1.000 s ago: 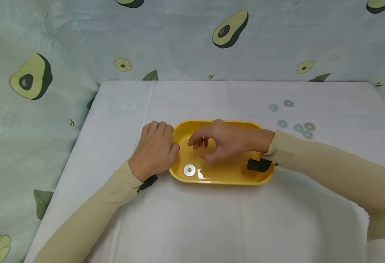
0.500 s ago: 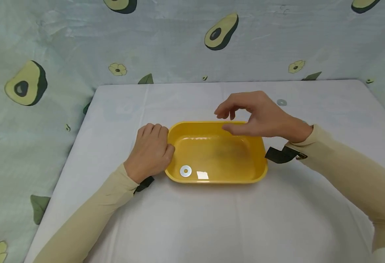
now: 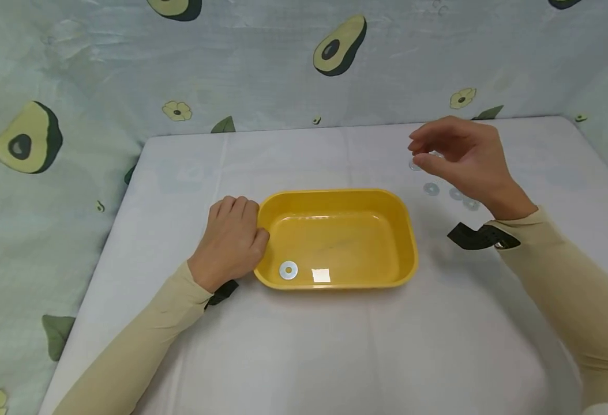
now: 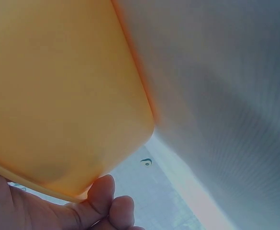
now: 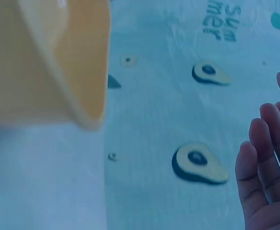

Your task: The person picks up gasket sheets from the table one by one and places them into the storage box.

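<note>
A yellow rectangular tray [image 3: 335, 282] with rounded corners sits mid-table, and one flat metal washer [image 3: 288, 270] lies in its near left corner. My left hand [image 3: 233, 239] grips the tray's left rim; in the left wrist view the fingertips [image 4: 101, 191] curl against its edge. Up and to the right of the tray, my right hand [image 3: 467, 158] hovers with fingers bent and thumb apart, holding nothing. Below and beside it several washers [image 3: 431, 189] lie on the table, some partly hidden by that hand. In the right wrist view its fingers [image 5: 262, 148] look relaxed.
A white cloth covers the table [image 3: 304, 351]. Behind and to the left hangs a pale green sheet [image 3: 262, 63] printed with avocados and flowers. A black strap [image 3: 483, 236] sits on the right wrist.
My right hand has moved from inside the tray, up and right, to above the loose washers. My left hand stays on the tray's rim.
</note>
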`<state>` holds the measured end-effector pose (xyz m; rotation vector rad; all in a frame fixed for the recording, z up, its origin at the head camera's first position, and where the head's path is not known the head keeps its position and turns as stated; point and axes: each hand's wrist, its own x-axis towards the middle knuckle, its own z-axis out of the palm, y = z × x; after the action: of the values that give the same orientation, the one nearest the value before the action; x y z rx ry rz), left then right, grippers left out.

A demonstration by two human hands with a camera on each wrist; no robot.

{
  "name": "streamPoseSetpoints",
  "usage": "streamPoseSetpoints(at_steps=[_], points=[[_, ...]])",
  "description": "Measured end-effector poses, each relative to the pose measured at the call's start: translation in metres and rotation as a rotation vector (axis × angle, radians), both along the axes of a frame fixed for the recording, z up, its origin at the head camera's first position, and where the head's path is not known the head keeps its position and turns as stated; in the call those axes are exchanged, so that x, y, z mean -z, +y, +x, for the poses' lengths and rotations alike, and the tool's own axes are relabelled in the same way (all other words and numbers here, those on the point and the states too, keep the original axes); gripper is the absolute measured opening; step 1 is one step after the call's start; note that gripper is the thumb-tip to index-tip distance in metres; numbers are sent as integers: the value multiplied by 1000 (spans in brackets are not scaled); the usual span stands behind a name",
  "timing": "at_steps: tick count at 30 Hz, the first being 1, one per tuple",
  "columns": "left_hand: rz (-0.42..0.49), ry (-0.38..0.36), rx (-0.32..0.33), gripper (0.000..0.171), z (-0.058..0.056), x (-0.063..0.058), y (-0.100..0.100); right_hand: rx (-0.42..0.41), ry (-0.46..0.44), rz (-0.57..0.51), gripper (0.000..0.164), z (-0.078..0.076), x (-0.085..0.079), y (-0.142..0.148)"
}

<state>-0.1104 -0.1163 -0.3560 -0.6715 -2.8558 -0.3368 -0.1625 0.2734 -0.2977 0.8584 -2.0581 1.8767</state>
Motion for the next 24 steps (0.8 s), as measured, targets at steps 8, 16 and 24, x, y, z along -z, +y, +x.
streamPoseSetpoints(at_steps=[8,16,24], points=[[8,-15,4,23,0,0,1,181,-76,-83,24,-8,22,39],[12,-6,7,22,1,0,2,219,-135,-286,24,-15,39,69],[15,-27,4,22,2,-1,2,165,-149,-490,24,-19,47,84]])
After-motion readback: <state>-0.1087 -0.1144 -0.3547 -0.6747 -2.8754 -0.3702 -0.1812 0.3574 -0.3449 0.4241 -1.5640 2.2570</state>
